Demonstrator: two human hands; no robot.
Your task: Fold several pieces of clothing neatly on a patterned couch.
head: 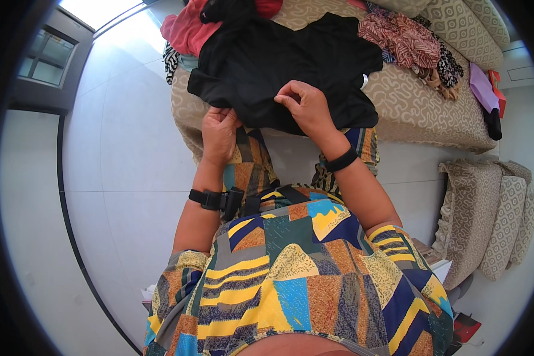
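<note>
A black short-sleeved garment (276, 66) lies spread over the front of the sofa seat, its near edge hanging over my knees. My left hand (220, 133) pinches its near left edge between thumb and fingers. Over the middle of the cloth is my right hand (305, 107), fingers curled and thumb tip close to the index finger. Whether it grips any of the black fabric cannot be made out. A small white label (364, 80) shows at the garment's right side.
The sofa (422, 107) has a patterned beige cover. Red clothing (184, 31) is heaped at its left, a pile of printed clothes (400, 42) at its right, near cushions (463, 31). A purple bag (483, 86) stands at the right end. An armchair (467, 218) is at far right.
</note>
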